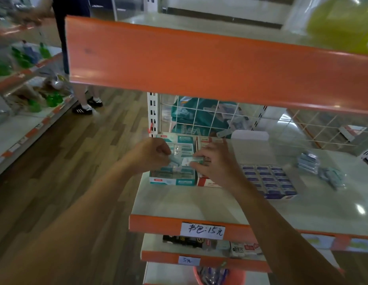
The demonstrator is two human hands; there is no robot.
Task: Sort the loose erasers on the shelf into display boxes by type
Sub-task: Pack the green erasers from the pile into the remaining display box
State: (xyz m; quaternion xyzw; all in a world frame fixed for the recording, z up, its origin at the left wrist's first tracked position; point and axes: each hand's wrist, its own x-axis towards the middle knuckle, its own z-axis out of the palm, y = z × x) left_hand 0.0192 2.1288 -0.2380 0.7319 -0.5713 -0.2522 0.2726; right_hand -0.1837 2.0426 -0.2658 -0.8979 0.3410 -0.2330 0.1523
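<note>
A teal display box (pixel 172 181) of green-wrapped erasers stands at the left end of the shelf (pixel 199 200). Over it, my left hand (pixel 152 154) pinches one green eraser (pixel 175 160) and my right hand (pixel 215 163) grips another green eraser (pixel 197 160). A red display box (pixel 207 183) sits right beside the teal one, mostly hidden under my right hand. Further right a blue display box (pixel 269 181) holds rows of blue erasers. Loose blue erasers (pixel 307 162) and loose green erasers (pixel 331 175) lie at the shelf's right.
An orange-fronted upper shelf (pixel 199 64) hangs low over the work area. A wire mesh back panel (pixel 199 116) stands behind the boxes. Lower shelves carry price labels (pixel 203 230). Another person's legs (pixel 86 103) stand in the aisle at the left, by a second rack (pixel 24 128).
</note>
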